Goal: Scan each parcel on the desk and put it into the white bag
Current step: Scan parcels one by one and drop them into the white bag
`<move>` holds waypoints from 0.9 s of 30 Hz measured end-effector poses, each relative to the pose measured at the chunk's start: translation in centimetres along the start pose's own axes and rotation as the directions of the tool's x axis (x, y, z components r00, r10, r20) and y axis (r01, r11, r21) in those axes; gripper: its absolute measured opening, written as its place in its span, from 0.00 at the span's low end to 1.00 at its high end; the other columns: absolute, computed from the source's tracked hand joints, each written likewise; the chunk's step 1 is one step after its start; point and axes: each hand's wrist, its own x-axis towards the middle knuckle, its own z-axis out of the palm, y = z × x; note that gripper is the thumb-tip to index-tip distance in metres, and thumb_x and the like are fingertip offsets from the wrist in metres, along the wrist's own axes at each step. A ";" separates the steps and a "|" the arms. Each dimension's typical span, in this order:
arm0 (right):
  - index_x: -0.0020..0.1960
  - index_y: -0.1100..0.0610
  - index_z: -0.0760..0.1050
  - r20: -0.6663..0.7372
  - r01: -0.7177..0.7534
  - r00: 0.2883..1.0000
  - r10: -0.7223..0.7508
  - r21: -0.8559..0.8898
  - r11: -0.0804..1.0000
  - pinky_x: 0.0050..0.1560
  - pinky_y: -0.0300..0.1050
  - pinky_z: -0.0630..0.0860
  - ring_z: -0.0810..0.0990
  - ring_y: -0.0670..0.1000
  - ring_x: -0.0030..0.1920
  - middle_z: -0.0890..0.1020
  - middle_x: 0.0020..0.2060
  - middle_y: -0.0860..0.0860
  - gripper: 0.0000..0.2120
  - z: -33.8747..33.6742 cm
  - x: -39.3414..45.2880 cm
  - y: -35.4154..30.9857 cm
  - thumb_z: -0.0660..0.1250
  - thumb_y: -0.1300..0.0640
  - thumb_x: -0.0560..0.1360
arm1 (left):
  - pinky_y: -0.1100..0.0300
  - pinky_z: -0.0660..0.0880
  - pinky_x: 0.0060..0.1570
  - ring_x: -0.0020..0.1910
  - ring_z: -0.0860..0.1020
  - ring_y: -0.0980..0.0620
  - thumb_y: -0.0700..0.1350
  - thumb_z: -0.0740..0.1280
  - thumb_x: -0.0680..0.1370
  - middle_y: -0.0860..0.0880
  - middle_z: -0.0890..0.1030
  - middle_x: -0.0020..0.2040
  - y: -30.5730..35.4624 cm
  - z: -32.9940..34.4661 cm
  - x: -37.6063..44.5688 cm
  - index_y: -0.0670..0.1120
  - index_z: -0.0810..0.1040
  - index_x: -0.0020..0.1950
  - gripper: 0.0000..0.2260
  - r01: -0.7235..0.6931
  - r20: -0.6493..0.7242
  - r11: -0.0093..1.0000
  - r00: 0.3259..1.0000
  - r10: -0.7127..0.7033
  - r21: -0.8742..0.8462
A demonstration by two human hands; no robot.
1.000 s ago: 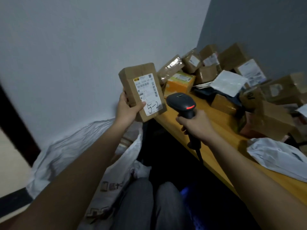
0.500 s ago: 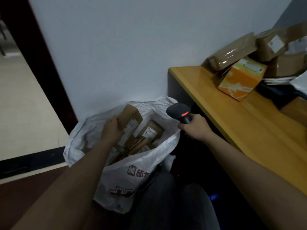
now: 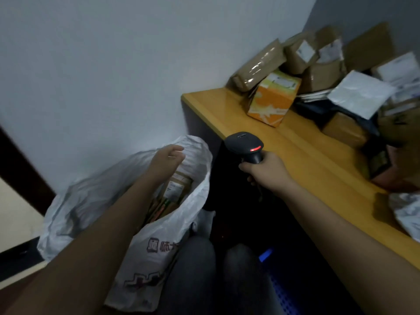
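- The desk (image 3: 302, 155) runs off the right edge, with a heap of parcels (image 3: 318, 71) at its far end, blurred and overlapping.
- The white bag (image 3: 113, 201) stands on the floor left of the desk; brown boxes (image 3: 176, 189) inside are half hidden by the forearm.
- The right hand (image 3: 266, 171) has its fingers clenched round a black scanner (image 3: 246, 146), whose handle is hidden.
- The left hand (image 3: 167, 159) hovers over the bag's mouth, fingers loosely curled, holding nothing.

Head view, forward and downward.
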 end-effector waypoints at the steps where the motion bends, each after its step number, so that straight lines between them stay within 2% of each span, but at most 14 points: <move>1: 0.41 0.58 0.75 -0.020 -0.018 1.000 0.018 0.027 0.999 0.30 0.44 0.71 0.75 0.52 0.26 0.77 0.27 0.54 0.04 -1.0 -0.4 0.1 0.70 0.60 0.72 | 0.77 0.67 0.38 0.49 0.77 0.53 0.43 0.66 0.79 0.48 0.79 0.51 1.6 0.6 -0.1 0.45 0.78 0.60 0.11 -0.039 0.000 0.999 0.999 0.039 -0.006; 4: 0.41 0.60 0.75 -0.110 -0.050 0.992 0.061 0.105 0.993 0.30 0.44 0.70 0.73 0.53 0.27 0.76 0.29 0.55 0.03 -5.0 -1.3 0.0 0.69 0.62 0.72 | 0.78 0.69 0.40 0.52 0.76 0.52 0.42 0.65 0.80 0.47 0.78 0.54 7.1 2.8 0.0 0.41 0.75 0.64 0.13 -0.145 0.049 0.987 0.988 0.148 -0.068; 7: 0.42 0.60 0.76 -0.203 -0.049 0.976 0.081 0.159 0.986 0.31 0.46 0.72 0.75 0.53 0.29 0.77 0.33 0.56 0.03 -9.7 -1.1 0.1 0.69 0.62 0.72 | 0.68 0.71 0.47 0.51 0.76 0.54 0.45 0.65 0.80 0.49 0.78 0.53 12.6 5.9 1.2 0.45 0.74 0.64 0.13 -0.197 0.071 0.976 0.976 0.203 -0.093; 9: 0.42 0.61 0.76 -0.270 -0.047 0.958 0.095 0.182 0.982 0.31 0.46 0.73 0.75 0.53 0.28 0.78 0.34 0.56 0.04 -12.5 -0.5 0.5 0.70 0.61 0.72 | 0.64 0.70 0.47 0.52 0.75 0.55 0.47 0.66 0.79 0.52 0.77 0.52 16.0 8.3 2.6 0.47 0.73 0.65 0.15 -0.205 0.094 0.977 0.973 0.210 -0.060; 10: 0.41 0.61 0.76 -0.308 -0.046 0.946 0.105 0.192 0.980 0.31 0.46 0.74 0.76 0.52 0.28 0.78 0.34 0.56 0.04 -13.7 -0.2 0.8 0.70 0.61 0.72 | 0.64 0.71 0.48 0.54 0.75 0.55 0.49 0.66 0.79 0.52 0.76 0.55 17.2 9.6 3.5 0.47 0.71 0.67 0.17 -0.217 0.115 0.976 0.969 0.220 -0.032; 12: 0.41 0.59 0.75 -0.374 -0.046 0.920 0.121 0.202 0.978 0.30 0.45 0.75 0.76 0.52 0.28 0.78 0.34 0.56 0.04 -15.8 0.7 1.5 0.70 0.61 0.72 | 0.58 0.71 0.58 0.62 0.73 0.51 0.52 0.69 0.77 0.49 0.74 0.63 19.0 12.1 5.5 0.46 0.68 0.70 0.24 -0.254 0.134 0.966 0.960 0.246 0.043; 14: 0.41 0.58 0.74 -0.409 -0.044 0.902 0.136 0.225 0.973 0.30 0.45 0.75 0.76 0.53 0.30 0.78 0.34 0.56 0.04 -17.4 1.7 2.3 0.69 0.61 0.72 | 0.50 0.65 0.68 0.71 0.65 0.44 0.57 0.71 0.73 0.45 0.68 0.71 20.3 14.7 7.4 0.46 0.62 0.75 0.35 -0.278 0.102 0.944 0.959 0.263 0.179; 17: 0.46 0.60 0.76 -0.431 -0.041 0.889 0.152 0.257 0.965 0.32 0.44 0.75 0.77 0.53 0.31 0.79 0.35 0.56 0.06 -19.2 3.2 3.3 0.69 0.59 0.72 | 0.44 0.55 0.73 0.76 0.48 0.40 0.61 0.74 0.69 0.41 0.49 0.77 22.3 18.0 9.0 0.46 0.46 0.79 0.50 -0.195 0.042 0.936 0.981 0.191 0.294; 19: 0.47 0.60 0.76 -0.424 -0.049 0.890 0.165 0.271 0.961 0.31 0.43 0.75 0.78 0.52 0.31 0.79 0.35 0.56 0.06 -19.8 4.1 3.8 0.70 0.58 0.72 | 0.37 0.52 0.72 0.77 0.42 0.40 0.64 0.75 0.66 0.41 0.41 0.78 23.2 19.6 9.9 0.49 0.39 0.79 0.56 -0.098 0.002 0.943 0.995 0.103 0.316; 21: 0.47 0.60 0.76 -0.407 -0.057 0.898 0.168 0.272 0.961 0.29 0.41 0.74 0.77 0.51 0.30 0.79 0.36 0.55 0.06 -20.1 4.6 4.1 0.70 0.59 0.73 | 0.35 0.48 0.71 0.77 0.39 0.39 0.65 0.75 0.64 0.40 0.37 0.78 23.2 20.9 11.4 0.50 0.35 0.78 0.60 -0.025 -0.042 0.946 0.998 0.040 0.324; 23: 0.49 0.61 0.76 -0.392 -0.059 0.903 0.173 0.287 0.956 0.28 0.39 0.74 0.77 0.50 0.30 0.79 0.36 0.55 0.06 -20.2 4.9 4.4 0.69 0.60 0.73 | 0.35 0.47 0.71 0.77 0.39 0.38 0.66 0.76 0.62 0.39 0.37 0.78 23.2 21.6 12.6 0.50 0.34 0.78 0.62 0.028 -0.064 0.949 0.998 -0.008 0.315; 27: 0.51 0.63 0.77 -0.363 -0.079 0.912 0.193 0.306 0.949 0.28 0.39 0.74 0.77 0.50 0.30 0.79 0.37 0.55 0.09 -20.4 5.0 5.1 0.70 0.60 0.73 | 0.42 0.56 0.71 0.75 0.50 0.37 0.64 0.75 0.65 0.38 0.48 0.77 22.9 22.0 13.2 0.49 0.39 0.78 0.57 0.009 -0.050 0.951 0.999 0.007 0.310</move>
